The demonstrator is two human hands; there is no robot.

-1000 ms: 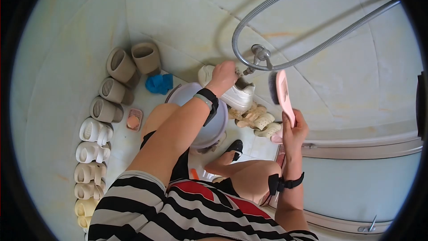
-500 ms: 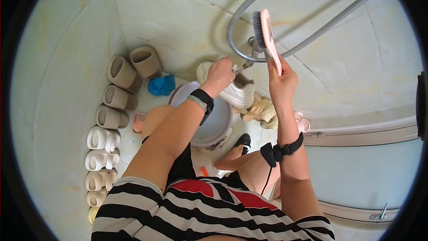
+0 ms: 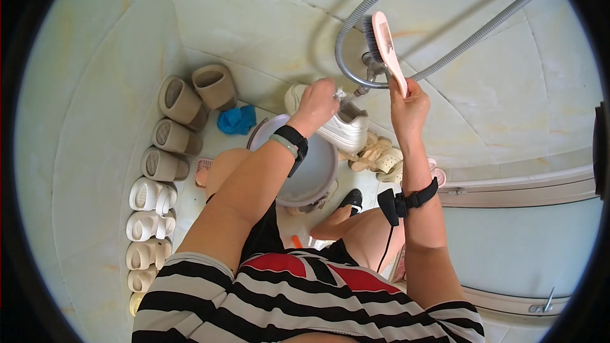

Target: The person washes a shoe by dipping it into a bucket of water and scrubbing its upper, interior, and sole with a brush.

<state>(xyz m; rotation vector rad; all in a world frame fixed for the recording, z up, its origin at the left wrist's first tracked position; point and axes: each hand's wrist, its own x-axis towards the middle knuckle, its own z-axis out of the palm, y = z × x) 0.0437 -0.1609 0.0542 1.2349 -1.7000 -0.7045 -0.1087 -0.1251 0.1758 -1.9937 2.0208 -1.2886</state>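
Observation:
My left hand (image 3: 318,107) is closed on a white sneaker (image 3: 346,130), gripping it near the tongue and laces. The shoe hangs tilted over the rim of a pale bucket (image 3: 333,171) of cloudy water, beside the tap (image 3: 368,79). My fingers hide part of its upper. Raised to the right, my right hand (image 3: 408,107) is wrapped round the handle of a pink brush (image 3: 386,41) with dark grey bristles. The brush stands nearly upright, in front of the hose and apart from the sneaker.
Several beige and white slippers (image 3: 166,164) line the left wall. A blue cloth (image 3: 236,120) lies on the floor behind the bucket. Beige clogs (image 3: 387,161) sit to its right. A grey metal hose (image 3: 348,28) loops from the tap along the tiled wall.
The view has shifted slightly, so the surroundings appear a little further right. The brush has turned slightly, showing less of its bristles. Both hands keep their holds.

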